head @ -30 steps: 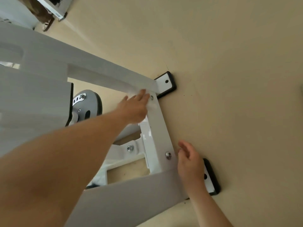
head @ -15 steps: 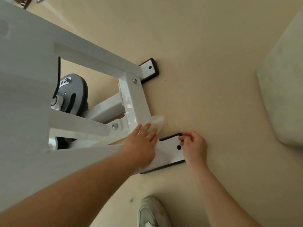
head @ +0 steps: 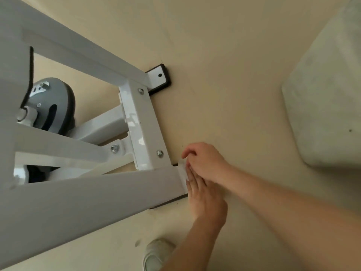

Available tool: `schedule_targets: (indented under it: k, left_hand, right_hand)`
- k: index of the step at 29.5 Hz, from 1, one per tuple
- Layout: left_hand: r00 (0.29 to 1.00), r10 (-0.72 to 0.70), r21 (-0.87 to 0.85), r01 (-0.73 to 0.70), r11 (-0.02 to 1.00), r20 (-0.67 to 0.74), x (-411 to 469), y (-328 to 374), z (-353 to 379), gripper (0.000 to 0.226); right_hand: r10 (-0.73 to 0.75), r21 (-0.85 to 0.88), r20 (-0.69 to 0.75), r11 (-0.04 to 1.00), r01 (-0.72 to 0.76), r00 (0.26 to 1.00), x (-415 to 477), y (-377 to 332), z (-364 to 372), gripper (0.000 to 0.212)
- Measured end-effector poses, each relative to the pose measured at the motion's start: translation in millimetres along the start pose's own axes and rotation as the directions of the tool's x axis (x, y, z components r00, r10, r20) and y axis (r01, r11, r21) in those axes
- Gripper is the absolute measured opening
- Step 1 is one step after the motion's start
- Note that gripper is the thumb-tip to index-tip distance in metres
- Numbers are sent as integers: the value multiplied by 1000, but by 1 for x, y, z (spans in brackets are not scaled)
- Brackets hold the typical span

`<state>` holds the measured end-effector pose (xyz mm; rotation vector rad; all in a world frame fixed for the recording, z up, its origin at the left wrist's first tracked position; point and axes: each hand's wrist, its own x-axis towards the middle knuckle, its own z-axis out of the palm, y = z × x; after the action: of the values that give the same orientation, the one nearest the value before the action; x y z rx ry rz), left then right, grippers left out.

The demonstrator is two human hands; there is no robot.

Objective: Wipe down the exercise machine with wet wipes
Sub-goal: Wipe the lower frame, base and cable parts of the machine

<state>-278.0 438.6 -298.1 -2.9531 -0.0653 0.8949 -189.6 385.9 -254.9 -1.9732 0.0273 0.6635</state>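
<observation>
My left hand [head: 206,196] flat, pressing wet wipe [head: 182,173] onto foot of exercise machine [head: 144,122]; my right hand [head: 207,163] curled, hold indeterminate; wet wipe judged limp, slippery; pin under palm.

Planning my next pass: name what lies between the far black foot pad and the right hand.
Head view: the machine's white base bar spans that stretch.

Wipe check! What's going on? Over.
Left hand flat, pressing wipe on near foot. Right hand curled beside it. Nothing blocking.
</observation>
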Motion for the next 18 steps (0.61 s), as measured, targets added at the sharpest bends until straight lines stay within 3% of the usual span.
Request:
schedule_targets:
  k: [2, 4, 5, 7, 9, 11, 13, 15, 18]
  left_hand:
    - [997, 59, 60, -61, 996, 42, -1, -7, 0, 81]
    - [985, 163, 188, -171, 967, 55, -2, -25, -11, 77]
    - [973, 221, 267, -231, 935, 67, -1, -34, -18, 74]
    - [938, 316, 412, -347, 842, 142, 3, -47, -31, 68]
    - [934, 302, 520, -356, 776, 188, 4, -61, -38, 66]
    - [927, 282, 643, -374, 668, 246, 3, -70, -43, 68]
    - [912, 271, 727, -409, 551, 309, -1, -73, -50, 70]
    - [910, 258, 774, -411, 481, 323, -5, -74, -64, 69]
    - [926, 236, 826, -370, 425, 293, -24, -92, -93, 71]
  right_hand:
    - [-35, -430, 290, 888, 163, 956, 11, -16, -27, 31]
    - [73, -721, 485, 596, 352, 871, 16, -44, -52, 29]
    - [130, -782, 531, 455, 425, 837, 15, -59, -60, 29]
    - [157, -803, 553, 363, 472, 819, 7, -85, -73, 30]
    - [46, -755, 532, 478, 449, 845, 1, -91, -76, 32]
    - [-32, -589, 482, 728, 351, 875, -5, -74, -66, 35]
    - [-38, -380, 456, 895, 234, 889, -12, -43, -38, 41]
    - [-118, -221, 445, 946, 236, 888, -18, -17, -11, 44]
    - [-326, -22, 403, 931, 366, 855, -31, -10, 15, 51]
